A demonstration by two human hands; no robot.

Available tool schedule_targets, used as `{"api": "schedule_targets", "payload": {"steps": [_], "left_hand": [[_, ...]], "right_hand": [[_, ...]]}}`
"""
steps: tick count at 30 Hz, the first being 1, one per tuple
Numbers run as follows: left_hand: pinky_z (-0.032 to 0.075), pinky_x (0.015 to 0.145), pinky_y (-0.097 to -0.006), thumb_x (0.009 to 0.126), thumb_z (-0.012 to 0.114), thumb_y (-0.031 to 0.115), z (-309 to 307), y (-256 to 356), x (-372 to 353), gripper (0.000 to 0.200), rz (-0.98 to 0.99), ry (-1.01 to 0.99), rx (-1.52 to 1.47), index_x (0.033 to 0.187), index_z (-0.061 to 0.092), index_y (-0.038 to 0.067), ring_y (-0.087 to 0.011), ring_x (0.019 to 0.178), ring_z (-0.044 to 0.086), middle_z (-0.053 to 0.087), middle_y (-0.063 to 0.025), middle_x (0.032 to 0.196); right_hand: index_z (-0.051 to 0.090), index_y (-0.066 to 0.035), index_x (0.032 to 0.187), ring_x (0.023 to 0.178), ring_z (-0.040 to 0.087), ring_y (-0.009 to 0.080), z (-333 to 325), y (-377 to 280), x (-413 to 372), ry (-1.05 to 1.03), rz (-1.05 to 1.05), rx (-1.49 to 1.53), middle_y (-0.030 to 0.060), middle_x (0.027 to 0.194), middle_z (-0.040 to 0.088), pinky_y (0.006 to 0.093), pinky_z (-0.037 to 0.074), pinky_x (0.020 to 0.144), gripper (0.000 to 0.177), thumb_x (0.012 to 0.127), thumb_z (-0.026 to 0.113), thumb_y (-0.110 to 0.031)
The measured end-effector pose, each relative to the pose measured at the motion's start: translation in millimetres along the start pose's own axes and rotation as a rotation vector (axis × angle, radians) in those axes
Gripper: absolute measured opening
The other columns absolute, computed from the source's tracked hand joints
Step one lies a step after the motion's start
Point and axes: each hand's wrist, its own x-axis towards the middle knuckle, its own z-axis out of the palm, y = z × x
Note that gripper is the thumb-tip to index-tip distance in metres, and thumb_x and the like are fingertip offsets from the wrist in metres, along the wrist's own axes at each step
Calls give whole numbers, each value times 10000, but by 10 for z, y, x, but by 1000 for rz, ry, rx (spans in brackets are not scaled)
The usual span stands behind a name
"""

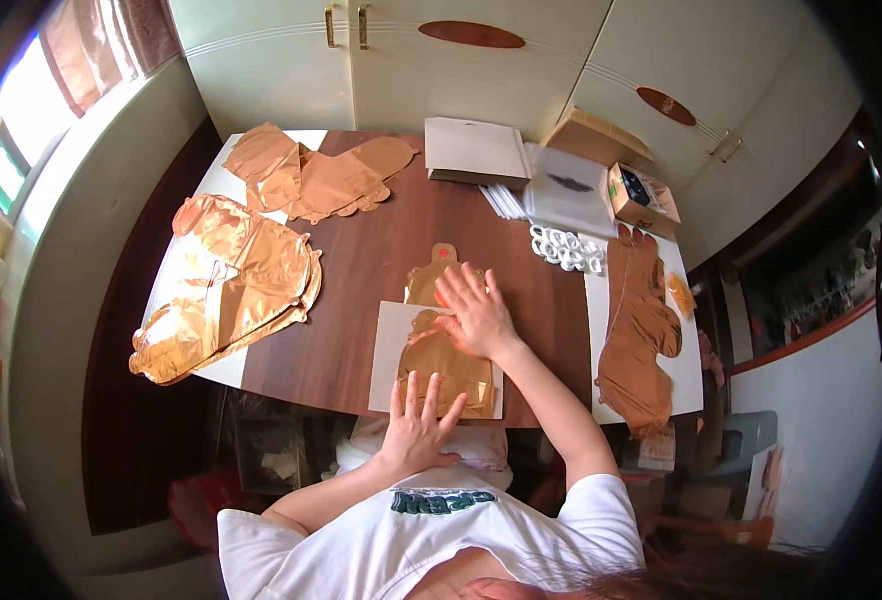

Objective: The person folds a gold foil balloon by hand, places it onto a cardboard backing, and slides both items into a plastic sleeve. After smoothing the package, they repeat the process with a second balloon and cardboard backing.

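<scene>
A flat gold foil balloon point(451, 370) lies partly on a white sheet of card point(389, 350) near the table's front edge. Its upper end, with a small red mark, reaches past the card onto the wood. My right hand point(478, 312) is spread over the upper part of the balloon, palm down. At the card's lower edge, my left hand point(419, 428) has its fingers stretched out over the balloon's bottom end. Neither hand grips anything. How firmly the palms press cannot be seen.
Flat gold foil balloons are piled at the left point(251, 270) and back left point(331, 180); another foil balloon point(636, 330) lies at the right. White ribbon-like coils point(566, 248), a clear plastic pack point(569, 195), a white box point(474, 148) and a small cardboard box point(644, 205) stand toward the back.
</scene>
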Motion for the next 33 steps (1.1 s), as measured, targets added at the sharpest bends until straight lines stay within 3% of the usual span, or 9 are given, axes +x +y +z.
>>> {"api": "schedule_targets", "payload": {"steps": [4, 7, 8, 12, 16, 19, 25, 27, 33], "left_hand": [[139, 1063, -687, 560, 719, 701, -27, -5, 1, 1068, 2, 7, 6, 1458, 337, 265, -551, 1347, 200, 280, -277, 1471], [140, 1062, -689, 557, 719, 704, -26, -3, 5, 1069, 9, 25, 2, 1455, 342, 262, -553, 1343, 208, 282, -278, 1469], [141, 1062, -689, 560, 717, 704, -14, -2, 3, 1067, 8, 31, 1, 1455, 343, 260, -553, 1342, 212, 282, -279, 1468], [147, 1058, -691, 575, 707, 705, -14, -2, -3, 1052, 15, 34, 35, 1454, 346, 254, -558, 1337, 218, 282, -283, 1466], [149, 1057, -690, 587, 706, 698, -5, -4, -6, 1044, 21, 50, 29, 1459, 339, 256, -560, 1339, 212, 280, -286, 1465], [147, 1057, -690, 586, 712, 691, 25, -13, -6, 1050, 20, 52, 25, 1464, 330, 260, -561, 1345, 197, 268, -286, 1471], [144, 1057, -692, 582, 728, 677, 46, -7, -15, 1064, 9, 52, 8, 1471, 313, 264, -560, 1359, 159, 241, -287, 1484], [145, 1058, -690, 583, 732, 671, 44, -11, -14, 1065, 14, 57, -3, 1472, 310, 263, -560, 1361, 155, 241, -288, 1484], [154, 1061, -684, 581, 736, 668, 10, -11, -17, 1069, 14, 54, 6, 1470, 312, 254, -558, 1356, 172, 249, -290, 1481]], "right_hand": [[503, -113, 1322, 1311, 395, 256, -31, 399, 24, 216, 116, -219, 84, 1420, 443, 474, 266, 1097, 538, 874, 590, -398], [535, -106, 1257, 1244, 446, 252, -161, 537, -56, 226, 183, -210, 67, 1337, 502, 441, 332, 1034, 489, 838, 648, -331], [585, -110, 1133, 1143, 490, 256, -203, 535, -100, 274, 215, -74, 65, 1210, 546, 431, 381, 957, 367, 824, 674, -286], [597, -96, 934, 992, 521, 281, -292, 456, -352, -9, 324, 251, 84, 998, 554, 418, 409, 900, 268, 814, 682, -320], [565, -69, 933, 924, 563, 277, -227, 484, -435, -44, 344, 350, 91, 938, 580, 415, 438, 859, 304, 796, 693, -308], [560, -40, 1012, 821, 604, 215, -386, 500, -337, -273, 633, 814, 96, 886, 617, 359, 485, 753, 299, 813, 684, -226], [624, -24, 1085, 713, 567, 66, -307, 580, -292, -195, 644, 975, 26, 845, 638, 246, 487, 612, 211, 880, 580, -4], [654, -37, 1015, 597, 580, 91, -421, 630, -240, -20, 653, 949, 43, 749, 656, 273, 484, 554, 164, 856, 611, -30], [590, -28, 1119, 633, 539, 83, -595, 1254, -325, 472, 737, 926, 13, 824, 547, 227, 507, 552, 224, 895, 587, -36]]}}
